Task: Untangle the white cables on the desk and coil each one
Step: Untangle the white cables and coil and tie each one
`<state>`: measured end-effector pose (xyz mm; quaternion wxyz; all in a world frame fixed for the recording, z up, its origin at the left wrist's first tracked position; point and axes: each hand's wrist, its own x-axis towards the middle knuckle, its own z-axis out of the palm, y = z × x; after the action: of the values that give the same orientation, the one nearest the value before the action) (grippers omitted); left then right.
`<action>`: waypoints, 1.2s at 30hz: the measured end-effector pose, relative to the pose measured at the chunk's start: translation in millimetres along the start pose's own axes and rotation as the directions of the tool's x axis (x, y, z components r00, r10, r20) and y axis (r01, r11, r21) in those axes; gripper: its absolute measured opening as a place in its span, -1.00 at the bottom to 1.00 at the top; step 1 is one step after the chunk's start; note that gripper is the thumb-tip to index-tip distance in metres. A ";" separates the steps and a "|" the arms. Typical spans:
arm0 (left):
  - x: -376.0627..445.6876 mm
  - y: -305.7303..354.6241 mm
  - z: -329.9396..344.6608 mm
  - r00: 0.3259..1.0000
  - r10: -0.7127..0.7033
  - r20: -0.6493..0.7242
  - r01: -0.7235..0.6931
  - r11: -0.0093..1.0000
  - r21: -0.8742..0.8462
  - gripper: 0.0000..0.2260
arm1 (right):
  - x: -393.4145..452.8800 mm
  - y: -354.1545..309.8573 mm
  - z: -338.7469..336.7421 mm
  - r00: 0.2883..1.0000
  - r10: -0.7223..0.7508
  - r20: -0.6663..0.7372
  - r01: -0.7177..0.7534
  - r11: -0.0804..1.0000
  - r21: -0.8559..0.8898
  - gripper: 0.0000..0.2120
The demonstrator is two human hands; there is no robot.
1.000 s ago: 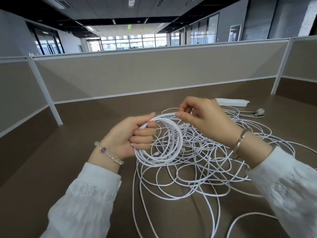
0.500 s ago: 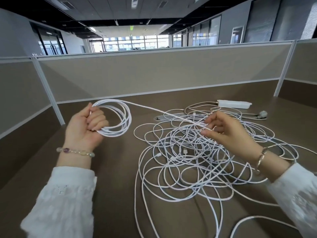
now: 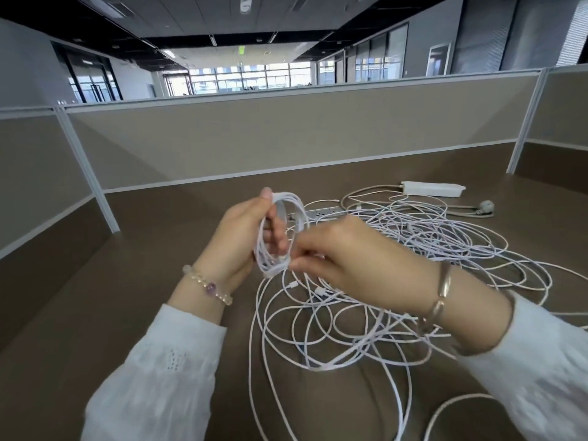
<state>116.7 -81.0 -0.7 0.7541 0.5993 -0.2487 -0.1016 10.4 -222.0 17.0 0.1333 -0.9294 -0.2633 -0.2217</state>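
A: While the coil (image 3: 280, 230) stands upright above the middle of the worktop (image 3: 159, 237), how is it held?

B: Item 1, coil of white cable: gripped by the left hand (image 3: 241, 237), thumb at the top of the loop, fingers (image 3: 275, 232) curled through it. Item 2, right hand (image 3: 346, 259): its fingers are pressed together, pinching the strand at the coil's lower edge.

A: And the loose stock?

B: Item 3, tangle of white cables (image 3: 381, 291): spread over the right half of the worktop, from near the far edge down to the near edge, directly under and beside both hands. 1 strand runs from the coil down into it.

A: Other entries?

B: Item 4, white power strip (image 3: 432, 189): flat, toward the far right corner, just beyond the tangle. Item 5, grey plug (image 3: 485, 206): beside the strip, on its own grey cord. Item 6, beaded bracelet (image 3: 208, 286): left wrist. Item 7, metal bangle (image 3: 442, 292): right wrist. Both arms in white sleeves.
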 end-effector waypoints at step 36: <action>5.5 21.8 -78.9 0.993 -0.111 0.041 0.115 0.817 -0.564 -0.58 | -31.9 77.9 16.8 0.840 0.495 -0.222 -0.507 0.862 0.002 -0.86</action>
<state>157.6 -10.5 9.0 0.8896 0.3624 -0.1737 -0.2170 34.6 -293.9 -23.2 0.1877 -0.9398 0.0109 -0.2855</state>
